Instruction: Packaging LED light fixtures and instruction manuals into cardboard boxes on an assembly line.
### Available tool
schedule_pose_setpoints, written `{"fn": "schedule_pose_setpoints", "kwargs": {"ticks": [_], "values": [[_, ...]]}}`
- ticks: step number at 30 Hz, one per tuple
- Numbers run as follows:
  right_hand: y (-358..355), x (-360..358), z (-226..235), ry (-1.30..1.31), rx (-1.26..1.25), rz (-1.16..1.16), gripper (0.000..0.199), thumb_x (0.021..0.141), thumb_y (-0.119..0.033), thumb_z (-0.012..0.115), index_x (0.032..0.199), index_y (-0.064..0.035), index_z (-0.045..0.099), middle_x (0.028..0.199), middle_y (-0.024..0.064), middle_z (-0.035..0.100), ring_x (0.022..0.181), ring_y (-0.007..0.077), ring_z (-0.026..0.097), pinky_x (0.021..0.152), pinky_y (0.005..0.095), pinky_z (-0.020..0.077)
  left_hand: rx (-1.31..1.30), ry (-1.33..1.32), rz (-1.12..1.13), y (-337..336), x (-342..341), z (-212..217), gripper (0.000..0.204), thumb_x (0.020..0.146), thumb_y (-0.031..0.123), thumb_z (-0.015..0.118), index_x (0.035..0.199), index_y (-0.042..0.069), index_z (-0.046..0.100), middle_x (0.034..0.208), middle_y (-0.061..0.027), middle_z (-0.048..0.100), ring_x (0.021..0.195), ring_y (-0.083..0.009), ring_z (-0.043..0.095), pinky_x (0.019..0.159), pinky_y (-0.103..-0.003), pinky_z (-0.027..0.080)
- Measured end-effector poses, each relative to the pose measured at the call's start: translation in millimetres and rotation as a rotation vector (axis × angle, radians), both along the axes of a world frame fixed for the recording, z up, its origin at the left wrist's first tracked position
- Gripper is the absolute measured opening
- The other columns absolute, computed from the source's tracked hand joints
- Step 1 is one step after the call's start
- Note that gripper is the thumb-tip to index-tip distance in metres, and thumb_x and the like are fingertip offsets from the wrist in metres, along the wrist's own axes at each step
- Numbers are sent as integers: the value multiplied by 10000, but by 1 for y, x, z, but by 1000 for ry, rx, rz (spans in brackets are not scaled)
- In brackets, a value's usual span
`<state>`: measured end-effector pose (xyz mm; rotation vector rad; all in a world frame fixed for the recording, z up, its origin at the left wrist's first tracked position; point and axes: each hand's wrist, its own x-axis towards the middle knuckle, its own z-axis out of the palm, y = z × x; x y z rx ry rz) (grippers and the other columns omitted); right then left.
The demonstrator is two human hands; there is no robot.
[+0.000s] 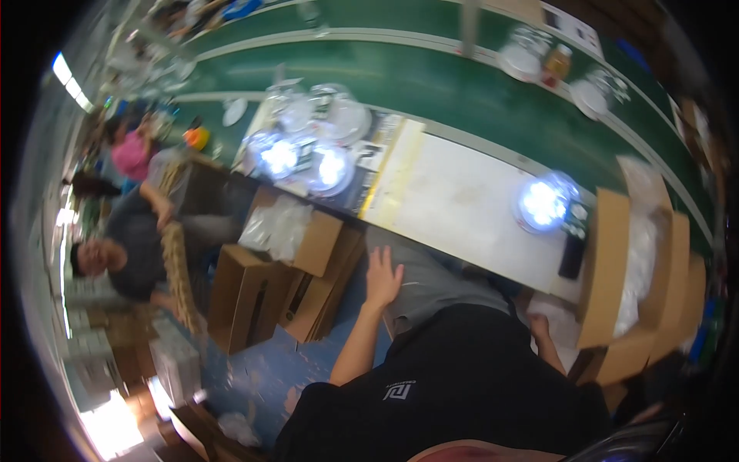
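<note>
My left hand [382, 279] is open, its fingers spread over the grey trousers on my thigh, and holds nothing. Low beside the right end of the white work board [462, 192] is my right hand [539, 326], near an open cardboard box [604, 266]; its fingers are blurred and partly hidden. A lit round lamp [543, 203] rests on the board's right end. Farther left glow two more lit round lamps, one lamp [277, 157] beside another lamp [330, 168]. Behind them sit unlit round lamps [344, 119] in clear plastic.
A green conveyor belt [400, 73] runs behind the board, with wrapped lamps [523, 58] and a bottle [557, 61] at far right. Cardboard boxes [250, 300] stand at left, one holding plastic bags [277, 227]. Beyond them a person [131, 242] holds a long cardboard bundle [175, 266].
</note>
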<state>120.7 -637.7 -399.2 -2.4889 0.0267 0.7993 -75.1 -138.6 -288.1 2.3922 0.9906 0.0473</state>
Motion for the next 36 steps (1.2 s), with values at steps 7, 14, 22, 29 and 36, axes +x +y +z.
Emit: {"fn": "schedule_pose_setpoints", "kwargs": {"ticks": [7, 14, 22, 29, 36], "values": [[13, 5, -14, 130, 65, -21, 183, 854, -186, 722, 831, -6, 698, 643, 91, 657, 577, 172, 642, 467, 338, 502, -25, 9, -29, 11, -12, -6, 652, 977, 287, 583, 1510, 9, 334, 1524, -331, 314, 1405, -487, 327, 1155, -509, 309], [30, -1, 20, 7, -102, -6, 192, 835, -243, 736, 900, -62, 748, 858, 158, 733, 844, 322, 714, 781, 412, 550, -69, 29, -47, 7, -3, -5, 648, 991, 293, 560, 1520, 6, 320, 1551, -313, 283, 1420, -474, 309, 1162, -500, 295], [93, 22, 93, -22, 129, 44, 166, 899, -194, 681, 947, -37, 709, 782, 122, 722, 751, 305, 701, 710, 408, 534, -48, 53, -26, 11, -4, 2, 652, 988, 300, 561, 1520, 10, 320, 1554, -313, 277, 1420, -473, 311, 1162, -498, 295], [127, 41, 120, -41, 308, 77, 292, 985, -253, 603, 839, -16, 690, 601, 52, 612, 502, 118, 559, 485, 293, 436, 40, 6, -23, -1, 5, -4, 660, 934, 311, 634, 1465, 4, 391, 1485, -338, 365, 1365, -489, 394, 1108, -515, 387], [201, 64, 213, -273, 569, 243, 132, 957, -115, 640, 997, -1, 694, 717, 57, 649, 568, 118, 564, 532, 274, 443, 28, 32, 50, -4, -3, -4, 681, 957, 386, 582, 1510, 61, 350, 1554, -271, 310, 1424, -458, 327, 1110, -534, 361]]}}
